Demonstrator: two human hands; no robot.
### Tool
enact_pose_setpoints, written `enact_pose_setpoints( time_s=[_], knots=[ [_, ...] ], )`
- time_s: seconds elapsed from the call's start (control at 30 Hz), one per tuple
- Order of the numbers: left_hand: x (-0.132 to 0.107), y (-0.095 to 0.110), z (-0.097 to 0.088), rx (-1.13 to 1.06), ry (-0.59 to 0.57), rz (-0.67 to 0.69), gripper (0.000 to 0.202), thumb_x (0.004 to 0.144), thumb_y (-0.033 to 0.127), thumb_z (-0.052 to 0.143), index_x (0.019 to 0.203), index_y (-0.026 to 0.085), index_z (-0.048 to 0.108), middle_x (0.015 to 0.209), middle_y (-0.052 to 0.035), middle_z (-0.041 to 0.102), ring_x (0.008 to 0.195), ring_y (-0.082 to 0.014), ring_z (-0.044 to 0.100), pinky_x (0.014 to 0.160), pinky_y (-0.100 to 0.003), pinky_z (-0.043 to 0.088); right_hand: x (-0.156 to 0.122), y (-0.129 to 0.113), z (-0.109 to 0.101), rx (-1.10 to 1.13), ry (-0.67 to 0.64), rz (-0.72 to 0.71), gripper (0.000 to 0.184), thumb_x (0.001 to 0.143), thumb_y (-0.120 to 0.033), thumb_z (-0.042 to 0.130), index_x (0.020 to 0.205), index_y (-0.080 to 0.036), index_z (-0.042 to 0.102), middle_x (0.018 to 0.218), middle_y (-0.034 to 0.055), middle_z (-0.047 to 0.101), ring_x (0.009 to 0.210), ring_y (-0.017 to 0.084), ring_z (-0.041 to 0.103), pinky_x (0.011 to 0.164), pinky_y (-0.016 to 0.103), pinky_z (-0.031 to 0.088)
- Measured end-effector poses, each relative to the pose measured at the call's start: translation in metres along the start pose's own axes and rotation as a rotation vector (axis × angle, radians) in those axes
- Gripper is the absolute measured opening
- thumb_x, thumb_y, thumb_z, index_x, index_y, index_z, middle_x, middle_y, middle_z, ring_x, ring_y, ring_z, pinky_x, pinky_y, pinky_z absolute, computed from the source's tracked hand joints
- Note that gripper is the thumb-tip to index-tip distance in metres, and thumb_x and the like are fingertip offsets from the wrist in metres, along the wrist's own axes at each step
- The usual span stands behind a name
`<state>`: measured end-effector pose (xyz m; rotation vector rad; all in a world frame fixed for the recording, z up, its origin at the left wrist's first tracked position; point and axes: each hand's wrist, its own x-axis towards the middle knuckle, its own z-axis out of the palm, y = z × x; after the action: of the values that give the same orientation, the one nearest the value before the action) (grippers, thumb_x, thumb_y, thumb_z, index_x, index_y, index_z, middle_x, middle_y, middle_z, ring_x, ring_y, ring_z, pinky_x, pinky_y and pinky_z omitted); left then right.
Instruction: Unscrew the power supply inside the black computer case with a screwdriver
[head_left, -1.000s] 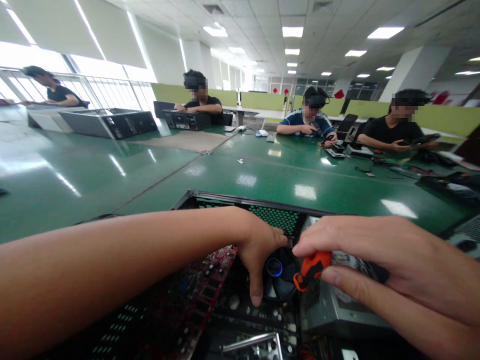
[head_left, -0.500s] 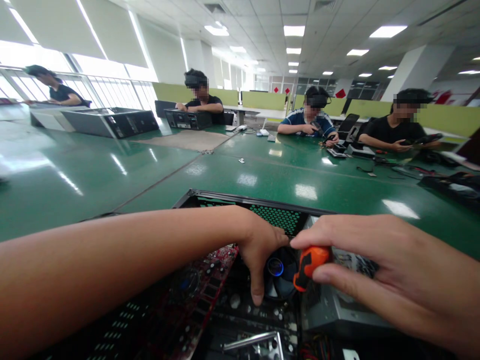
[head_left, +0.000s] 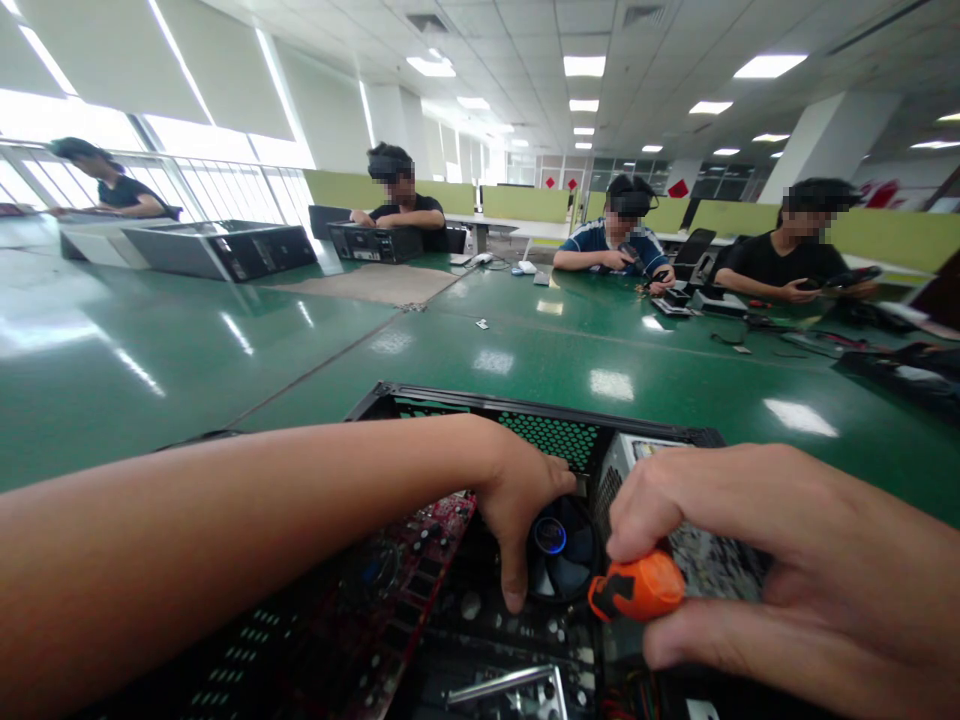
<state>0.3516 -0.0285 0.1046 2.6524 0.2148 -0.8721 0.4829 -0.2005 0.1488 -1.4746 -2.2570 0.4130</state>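
My left hand [head_left: 521, 500] reaches over into an uncovered black computer case [head_left: 480, 398]. Its thumb and fingers are bent around the left and far edges of a round cooling fan [head_left: 574, 555] with a blue-ringed hub. From the right, my right hand [head_left: 757, 560] is closed on an orange and black screwdriver [head_left: 649, 587], its handle between thumb and forefinger. The handle lies tilted beside the fan's right edge; its shaft and tip cannot be made out. A red circuit board [head_left: 420, 590] slants under my left forearm.
A metal power supply [head_left: 637, 450] sits at the case's right side, partly behind my right hand. A silver bracket [head_left: 510, 685] lies nearby inside the case. Across the green table [head_left: 360, 380], several people work at computer parts; other cases [head_left: 225, 245] stand at the far left.
My right hand has moved slightly right and down, with the screwdriver handle tilting closer to level. My left hand stays at the fan.
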Motion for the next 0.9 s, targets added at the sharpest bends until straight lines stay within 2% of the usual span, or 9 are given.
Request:
enact_pose_setpoints(
  time_s=[0.1, 0.17, 0.27, 0.3, 0.37, 0.43, 0.6, 0.8, 0.9],
  knots=[
    [0.002, -0.001, 0.0, 0.066, -0.053, 0.02, 0.109, 0.044, 0.042, 0.081, 0.141, 0.01, 0.043, 0.141, -0.0162, 0.051, 0.127, -0.0323, 0.051, 0.109, -0.035, 0.04, -0.007, -0.001, -0.002, -0.039, 0.002, -0.065, 0.023, 0.088, -0.02, 0.062, 0.104, -0.036, 0.066, 0.108, -0.0077, 0.076, 0.093, 0.019, 0.072, 0.069, 0.026, 0.058],
    [0.002, -0.003, 0.001, 0.058, -0.048, 0.03, 0.109, 0.045, 0.043, 0.081, 0.141, 0.01, 0.043, 0.142, -0.0168, 0.05, 0.129, -0.0332, 0.05, 0.109, -0.035, 0.04, -0.012, 0.0, -0.004, -0.094, 0.048, -0.078, 0.028, 0.093, -0.024, 0.056, 0.115, -0.039, 0.064, 0.115, -0.0075, 0.074, 0.101, 0.021, 0.071, 0.075, 0.027, 0.06],
    [0.001, -0.005, 0.001, 0.025, -0.048, 0.015, 0.114, 0.045, 0.042, 0.081, 0.146, 0.014, 0.037, 0.15, -0.0146, 0.042, 0.135, -0.0344, 0.045, 0.112, -0.037, 0.037, -0.015, 0.006, -0.006, -0.135, 0.237, -0.013, 0.032, 0.094, -0.032, 0.056, 0.125, -0.041, 0.058, 0.119, -0.0067, 0.073, 0.102, 0.023, 0.071, 0.079, 0.031, 0.06],
    [0.0, -0.005, 0.001, 0.019, -0.048, 0.004, 0.116, 0.045, 0.041, 0.081, 0.148, 0.014, 0.034, 0.152, -0.0147, 0.04, 0.136, -0.0341, 0.043, 0.113, -0.038, 0.036, -0.015, 0.009, -0.006, -0.124, 0.298, 0.005, 0.032, 0.093, -0.032, 0.058, 0.124, -0.041, 0.058, 0.116, -0.0061, 0.074, 0.098, 0.024, 0.072, 0.075, 0.03, 0.06],
    [-0.001, -0.005, 0.001, 0.027, -0.057, -0.022, 0.119, 0.046, 0.039, 0.08, 0.15, 0.012, 0.029, 0.154, -0.0164, 0.036, 0.138, -0.0331, 0.041, 0.114, -0.038, 0.034, -0.01, 0.017, -0.006, -0.1, 0.331, 0.055, 0.03, 0.094, -0.032, 0.055, 0.123, -0.038, 0.058, 0.109, -0.0039, 0.074, 0.09, 0.023, 0.073, 0.071, 0.031, 0.06],
    [-0.001, -0.005, 0.0, 0.044, -0.066, -0.021, 0.121, 0.046, 0.039, 0.08, 0.151, 0.012, 0.026, 0.153, -0.0169, 0.037, 0.138, -0.0318, 0.041, 0.115, -0.036, 0.033, -0.002, 0.023, -0.004, -0.134, 0.323, 0.072, 0.027, 0.096, -0.031, 0.052, 0.122, -0.035, 0.058, 0.108, -0.0007, 0.073, 0.089, 0.023, 0.071, 0.071, 0.033, 0.058],
    [0.0, -0.003, -0.002, 0.071, -0.069, -0.016, 0.12, 0.047, 0.04, 0.078, 0.151, 0.01, 0.027, 0.15, -0.0172, 0.04, 0.137, -0.0314, 0.042, 0.114, -0.036, 0.033, 0.01, 0.033, -0.001, -0.202, 0.288, 0.034, 0.029, 0.097, -0.028, 0.05, 0.125, -0.029, 0.057, 0.116, 0.0056, 0.069, 0.102, 0.027, 0.067, 0.082, 0.039, 0.054],
    [0.0, -0.002, -0.001, 0.058, -0.064, -0.023, 0.122, 0.046, 0.039, 0.078, 0.152, 0.01, 0.026, 0.152, -0.0186, 0.037, 0.138, -0.0315, 0.041, 0.114, -0.037, 0.032, 0.011, 0.033, -0.002, -0.161, 0.241, 0.047, 0.026, 0.097, -0.027, 0.049, 0.121, -0.032, 0.058, 0.114, -0.0006, 0.071, 0.098, 0.021, 0.067, 0.081, 0.033, 0.052],
    [0.001, -0.002, -0.001, 0.061, -0.068, -0.012, 0.123, 0.046, 0.042, 0.079, 0.151, 0.008, 0.026, 0.152, -0.0204, 0.037, 0.137, -0.0327, 0.042, 0.114, -0.037, 0.033, 0.013, 0.033, -0.001, -0.155, 0.234, 0.049, 0.025, 0.097, -0.026, 0.049, 0.121, -0.032, 0.058, 0.112, -0.0011, 0.07, 0.098, 0.02, 0.067, 0.081, 0.033, 0.051]
  ],
)
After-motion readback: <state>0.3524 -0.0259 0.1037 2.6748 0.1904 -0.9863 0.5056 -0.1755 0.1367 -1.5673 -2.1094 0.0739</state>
